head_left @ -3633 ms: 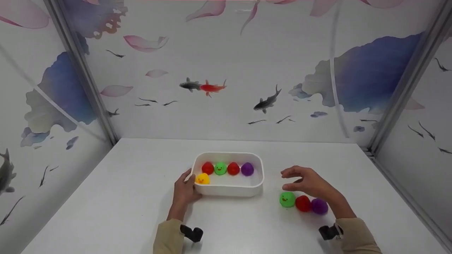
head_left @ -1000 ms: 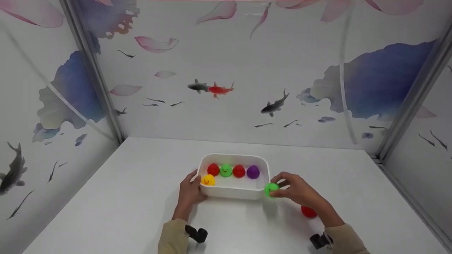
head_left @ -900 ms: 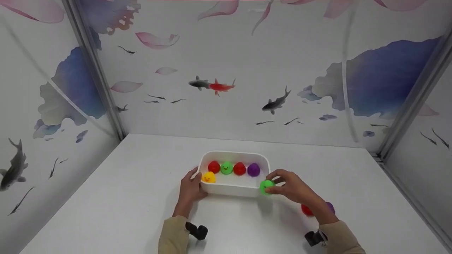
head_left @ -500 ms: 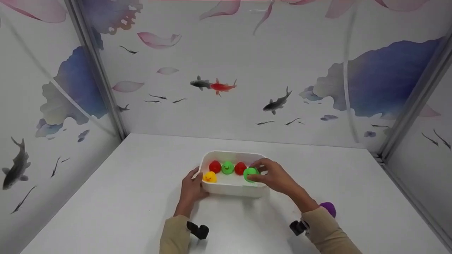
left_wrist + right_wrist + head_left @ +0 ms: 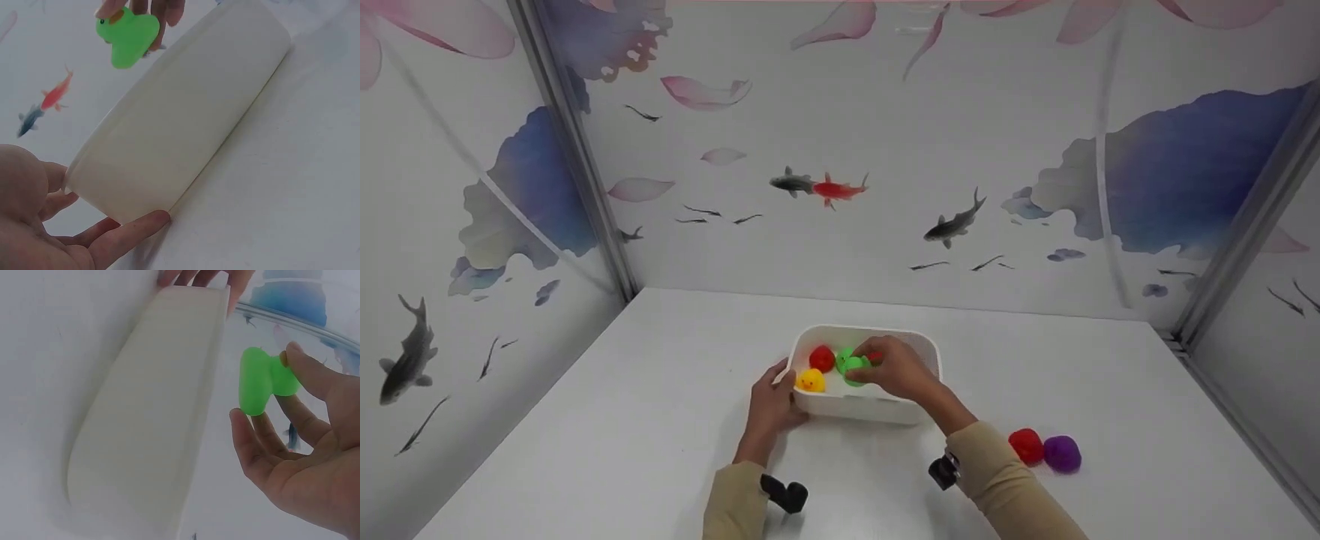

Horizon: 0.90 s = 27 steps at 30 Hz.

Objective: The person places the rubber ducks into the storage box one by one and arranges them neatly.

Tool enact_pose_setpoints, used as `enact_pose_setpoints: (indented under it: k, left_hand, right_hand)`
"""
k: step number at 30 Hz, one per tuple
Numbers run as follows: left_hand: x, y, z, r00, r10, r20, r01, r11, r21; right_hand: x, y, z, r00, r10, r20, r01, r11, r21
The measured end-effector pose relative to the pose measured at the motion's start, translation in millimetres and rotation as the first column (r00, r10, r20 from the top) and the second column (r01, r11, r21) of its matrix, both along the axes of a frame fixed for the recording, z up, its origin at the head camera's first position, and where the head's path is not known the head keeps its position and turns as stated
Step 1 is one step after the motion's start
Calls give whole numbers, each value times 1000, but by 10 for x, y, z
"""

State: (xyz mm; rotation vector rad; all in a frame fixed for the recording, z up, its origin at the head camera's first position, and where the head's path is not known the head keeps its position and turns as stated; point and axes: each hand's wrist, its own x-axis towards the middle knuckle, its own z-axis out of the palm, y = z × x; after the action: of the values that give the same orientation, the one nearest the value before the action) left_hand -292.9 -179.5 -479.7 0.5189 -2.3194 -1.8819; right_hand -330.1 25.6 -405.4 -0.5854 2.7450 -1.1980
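Note:
My right hand pinches a green rubber duck between thumb and fingertips, over the inside of a white plastic box. In the right wrist view the held duck hangs above the rim, apart from the wall. My left hand grips the box's left end, its fingers round the corner. A yellow duck sits in the front left corner. Behind it stand a red duck and another green duck, partly covered. My right hand hides most of a second red one and all of the purple one.
A red duck and a purple duck sit side by side on the white table, right of the box near my right sleeve. Printed white wall panels enclose the table at the back and sides.
My right hand picked up the green duck from the row on the table, carried it left over the rim and further across the box. My left hand keeps its grip on the box.

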Motion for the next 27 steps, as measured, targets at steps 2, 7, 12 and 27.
enact_pose_setpoints:
  k: [2,7,12,27]
  left_hand:
    - [-4,1,1,1000,0,-3,-1,1000,-9]
    - [-14,7,-8,1000,-2,-4,2,1000,-21]
    - [-15,5,-13,1000,-3,-9,3,1000,-25]
    - [-9,11,4,1000,0,-13,0,1000,-7]
  right_hand:
    - [-31,-45,-51,1000,-5,6,5,1000,7]
    - [-128,-110,-134,999,-21,40,22,1000,-10]
    - [-178,-178,-163,997,-12,73,14,999,-30]
    - [-187,-302,-400,999,13,32,-14,999,40]
